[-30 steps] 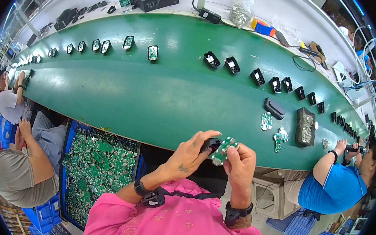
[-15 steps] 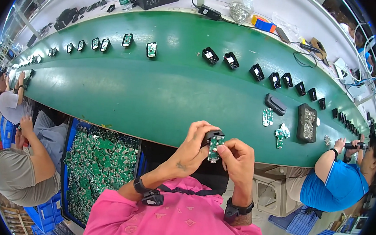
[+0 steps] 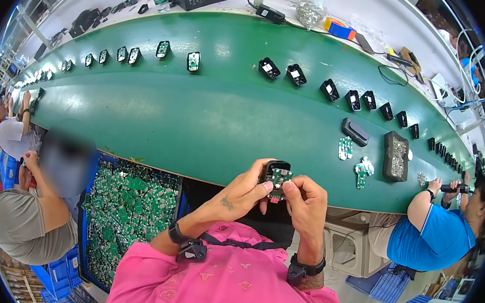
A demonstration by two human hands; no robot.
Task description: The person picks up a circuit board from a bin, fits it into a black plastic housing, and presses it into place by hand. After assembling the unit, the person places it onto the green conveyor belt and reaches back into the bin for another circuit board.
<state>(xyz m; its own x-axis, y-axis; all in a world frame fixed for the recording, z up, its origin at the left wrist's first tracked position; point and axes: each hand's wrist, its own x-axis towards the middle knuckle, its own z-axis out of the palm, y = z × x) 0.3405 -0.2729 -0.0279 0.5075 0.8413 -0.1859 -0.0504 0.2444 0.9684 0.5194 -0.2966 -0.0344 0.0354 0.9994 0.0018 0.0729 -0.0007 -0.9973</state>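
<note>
Just past the table's near edge, my left hand grips a small black plastic housing, its thumb lying along the side. A green circuit board with silvery parts lies against the housing's open face, partly inside as far as I can see. My right hand pinches that board's right edge between thumb and fingers. At the board's lower end shows a small reddish part. The fingers behind the housing are hidden.
Black housings line the green table, those at left holding boards. At right lie loose boards, a dark closed case and a black tray of small metal parts. A board-filled bin stands at left; co-workers sit either side.
The housing has tilted so its open face turns toward me, and the board has moved up against it. Both hands stay close together.
</note>
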